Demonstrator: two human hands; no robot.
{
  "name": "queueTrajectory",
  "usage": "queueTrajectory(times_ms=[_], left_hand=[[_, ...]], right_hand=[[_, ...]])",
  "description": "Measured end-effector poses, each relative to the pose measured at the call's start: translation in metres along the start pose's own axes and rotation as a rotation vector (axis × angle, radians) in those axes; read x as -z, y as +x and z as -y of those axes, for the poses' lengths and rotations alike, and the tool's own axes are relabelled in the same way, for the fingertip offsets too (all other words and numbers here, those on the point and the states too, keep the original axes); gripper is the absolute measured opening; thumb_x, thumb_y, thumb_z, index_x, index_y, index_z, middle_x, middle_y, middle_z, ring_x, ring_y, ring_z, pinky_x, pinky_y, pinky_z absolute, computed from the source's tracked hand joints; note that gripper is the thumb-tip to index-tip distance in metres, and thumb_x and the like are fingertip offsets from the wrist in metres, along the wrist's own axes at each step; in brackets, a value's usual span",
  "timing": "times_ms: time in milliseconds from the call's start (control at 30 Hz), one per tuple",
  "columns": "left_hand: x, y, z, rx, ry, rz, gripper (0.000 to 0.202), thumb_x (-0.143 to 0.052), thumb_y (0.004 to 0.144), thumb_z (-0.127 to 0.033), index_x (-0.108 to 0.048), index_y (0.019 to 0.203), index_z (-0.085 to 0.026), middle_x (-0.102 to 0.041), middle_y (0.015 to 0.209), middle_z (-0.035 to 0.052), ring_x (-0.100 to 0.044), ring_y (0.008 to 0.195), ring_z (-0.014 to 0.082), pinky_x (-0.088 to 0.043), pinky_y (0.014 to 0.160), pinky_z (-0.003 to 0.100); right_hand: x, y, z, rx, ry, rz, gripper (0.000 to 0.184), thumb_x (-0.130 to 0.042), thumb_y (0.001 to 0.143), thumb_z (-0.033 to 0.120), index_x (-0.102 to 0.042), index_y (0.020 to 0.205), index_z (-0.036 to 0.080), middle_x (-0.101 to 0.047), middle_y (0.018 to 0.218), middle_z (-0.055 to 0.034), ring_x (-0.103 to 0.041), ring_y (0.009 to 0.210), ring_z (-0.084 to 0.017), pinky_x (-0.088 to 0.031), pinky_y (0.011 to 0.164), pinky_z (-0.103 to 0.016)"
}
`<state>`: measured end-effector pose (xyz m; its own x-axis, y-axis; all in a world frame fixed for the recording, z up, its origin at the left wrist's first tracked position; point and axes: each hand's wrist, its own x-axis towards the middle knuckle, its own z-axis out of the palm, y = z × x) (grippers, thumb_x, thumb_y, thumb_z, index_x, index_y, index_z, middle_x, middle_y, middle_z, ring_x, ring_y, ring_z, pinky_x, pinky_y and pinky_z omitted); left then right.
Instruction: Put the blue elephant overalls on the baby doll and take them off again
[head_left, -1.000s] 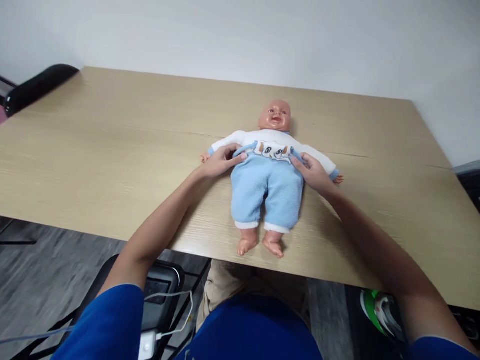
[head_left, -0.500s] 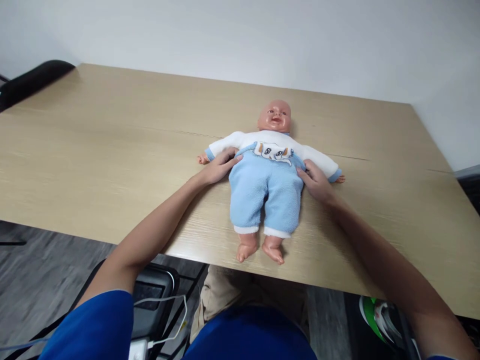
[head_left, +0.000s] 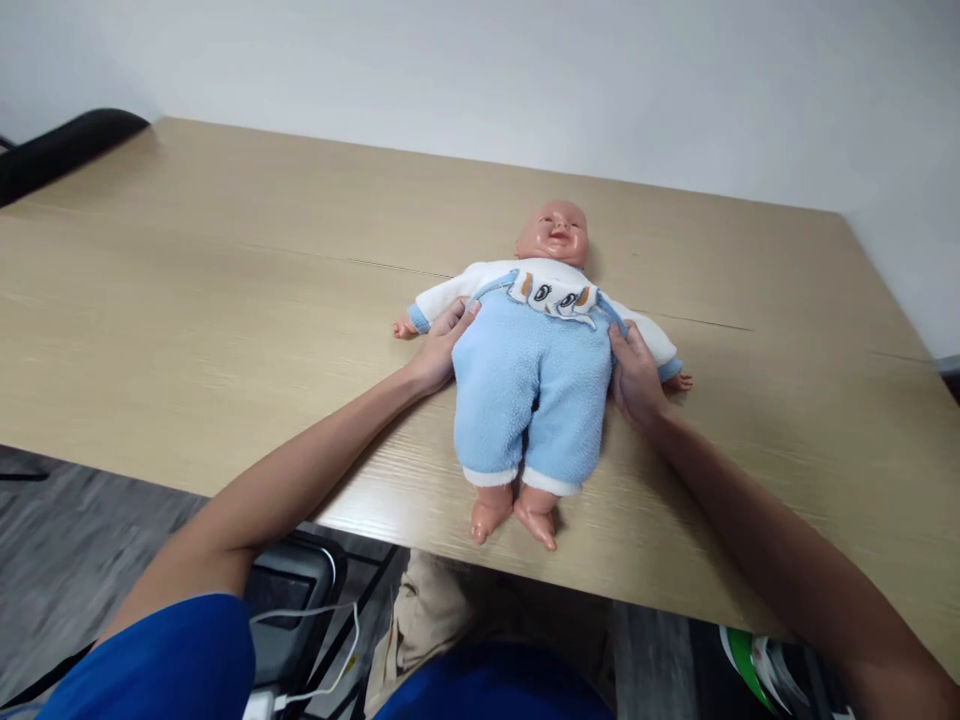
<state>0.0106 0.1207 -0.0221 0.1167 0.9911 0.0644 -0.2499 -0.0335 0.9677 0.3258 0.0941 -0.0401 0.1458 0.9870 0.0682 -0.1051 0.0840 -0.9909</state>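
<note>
A baby doll point(head_left: 553, 232) lies face up on the table, its head away from me and its bare feet near the front edge. It wears a white top point(head_left: 491, 275) with blue cuffs and fluffy light blue overalls point(head_left: 499, 385) with an animal-face patch on the bib. At the doll's left-hand side in view, my left hand point(head_left: 444, 345) pinches a blue strap of the overalls. My right hand point(head_left: 634, 370) grips the strap on the other side. Both straps are pulled outward from the bib, and my fingertips are partly hidden.
The wooden table point(head_left: 225, 330) reaches back to a white wall point(head_left: 480, 80). A black chair back point(head_left: 71, 150) stands at the far left. Below the front edge are a dark case point(head_left: 289, 600) with a white cable point(head_left: 354, 640) and some green and white round items point(head_left: 746, 660).
Both hands have drawn the straps outward and up from the doll's sides, so they now show as stretched bands. The bib looks lifted and the doll's feet sit slightly nearer to me.
</note>
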Motion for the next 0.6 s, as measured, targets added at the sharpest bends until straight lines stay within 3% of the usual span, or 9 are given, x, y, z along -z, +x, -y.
queueTrajectory(times_ms=[133, 300, 400, 600], left_hand=[[0.011, 0.006, -0.004, -0.050, 0.121, 0.081, 0.078, -0.091, 0.093, -0.098, -0.069, 0.101, -0.024, -0.058, 0.088, -0.0020, -0.045, 0.073, 0.0134, -0.041, 0.063, 0.028], [0.021, 0.005, -0.011, -0.088, 0.279, 0.182, 0.071, -0.080, 0.106, -0.095, -0.066, 0.103, -0.025, -0.053, 0.086, -0.0030, -0.042, 0.074, 0.0150, -0.040, 0.065, 0.029], [0.026, 0.002, -0.014, -0.080, 0.352, 0.211, 0.062, -0.075, 0.112, -0.086, -0.068, 0.108, -0.024, -0.058, 0.093, -0.0005, -0.050, 0.082, 0.0185, -0.047, 0.074, 0.032], [0.037, 0.000, -0.011, -0.127, 0.478, 0.242, 0.040, -0.075, 0.110, -0.064, -0.067, 0.109, -0.025, -0.065, 0.107, 0.0040, -0.060, 0.104, 0.0264, -0.056, 0.099, 0.041]], right_hand=[[0.000, -0.003, 0.001, 0.033, -0.061, 0.027, 0.056, -0.089, 0.097, 0.087, -0.070, 0.111, 0.036, -0.077, 0.111, -0.0016, -0.078, 0.116, -0.033, -0.068, 0.120, -0.057], [0.003, -0.016, 0.013, 0.106, -0.223, 0.065, 0.047, -0.079, 0.108, 0.078, -0.067, 0.105, 0.033, -0.068, 0.099, -0.0008, -0.067, 0.098, -0.029, -0.065, 0.098, -0.047], [0.008, -0.029, 0.021, 0.152, -0.390, 0.063, 0.038, -0.074, 0.114, 0.065, -0.067, 0.100, 0.030, -0.066, 0.095, -0.0006, -0.060, 0.091, -0.026, -0.058, 0.092, -0.043], [0.012, -0.047, 0.025, 0.213, -0.602, 0.028, 0.022, -0.070, 0.112, 0.047, -0.069, 0.100, 0.029, -0.072, 0.102, -0.0041, -0.063, 0.098, -0.029, -0.054, 0.099, -0.047]])
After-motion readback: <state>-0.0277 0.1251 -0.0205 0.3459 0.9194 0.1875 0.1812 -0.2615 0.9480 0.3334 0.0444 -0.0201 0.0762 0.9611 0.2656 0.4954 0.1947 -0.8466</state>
